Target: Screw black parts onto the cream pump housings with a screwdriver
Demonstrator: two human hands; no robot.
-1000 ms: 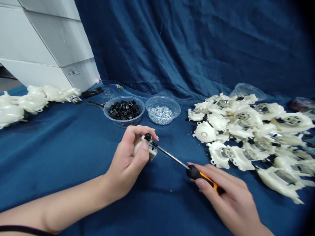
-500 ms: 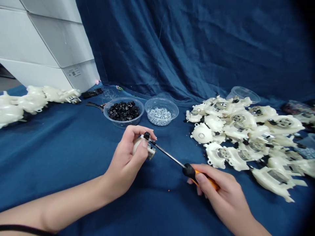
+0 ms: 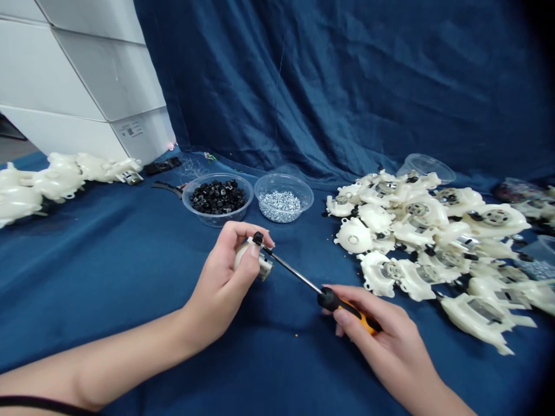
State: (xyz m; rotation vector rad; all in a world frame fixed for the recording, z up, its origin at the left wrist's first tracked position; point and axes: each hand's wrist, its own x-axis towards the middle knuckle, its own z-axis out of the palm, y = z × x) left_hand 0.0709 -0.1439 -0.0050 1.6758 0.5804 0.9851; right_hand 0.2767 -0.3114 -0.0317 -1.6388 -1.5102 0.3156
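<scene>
My left hand (image 3: 229, 277) is closed around a cream plastic housing (image 3: 264, 268), much of which my fingers hide. A small black part (image 3: 258, 237) sits at the top of that housing, by my thumb. In my right hand (image 3: 381, 332) is a screwdriver (image 3: 347, 310) with an orange and black handle, gripped between thumb and fingers. Its metal shaft slants up and left, and its tip is at the housing beside the black part. Whether a screw sits under the tip is too small to tell.
Beyond my hands stand a clear bowl of black parts (image 3: 218, 197) and a clear bowl of silver screws (image 3: 282, 202). A heap of cream housings (image 3: 416, 225) covers the right side. More cream housings (image 3: 56, 176) lie at left, before white boxes (image 3: 104, 75). Blue cloth (image 3: 347, 75) hangs behind.
The screwdriver handle has turned a little, and my right fingers have shifted on it, slightly left. My left hand and the housing have hardly moved.
</scene>
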